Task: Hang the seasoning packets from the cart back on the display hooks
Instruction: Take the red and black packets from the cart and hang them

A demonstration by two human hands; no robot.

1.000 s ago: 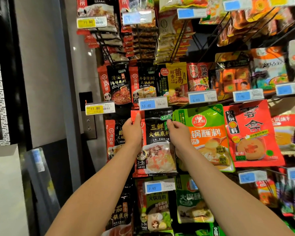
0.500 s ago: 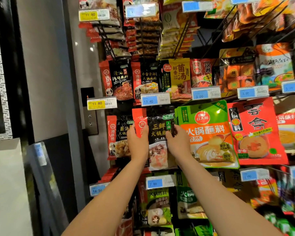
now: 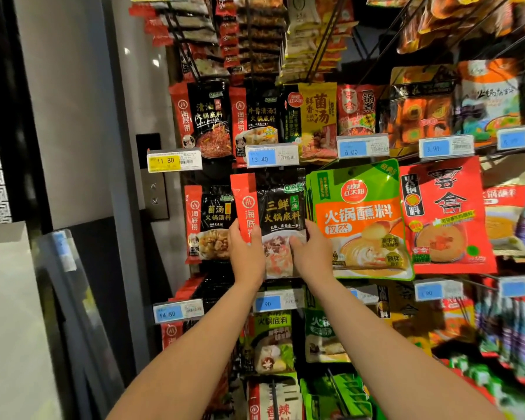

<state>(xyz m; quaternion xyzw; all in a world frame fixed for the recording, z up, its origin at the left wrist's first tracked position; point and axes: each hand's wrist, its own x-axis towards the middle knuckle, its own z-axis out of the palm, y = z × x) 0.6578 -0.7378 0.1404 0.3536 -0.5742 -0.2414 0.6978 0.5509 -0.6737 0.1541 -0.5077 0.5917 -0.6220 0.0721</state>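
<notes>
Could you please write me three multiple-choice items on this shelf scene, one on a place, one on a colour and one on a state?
1. Which packet hangs just right of the black and red packet held by both hands?
A. a green and orange packet
B. a plain white packet
C. a purple packet

2. What colour is the 11.80 price tag?
A. blue
B. yellow
C. pink

3. What is the left hand doing?
A. hanging idle
B. gripping the packet's left edge
C. touching a price tag

Answers: 1 A, the green and orange packet borders it on the right. 2 B, its price field is yellow. 3 B, its thumb lies across the red strip, while the right hand holds the other side.
</notes>
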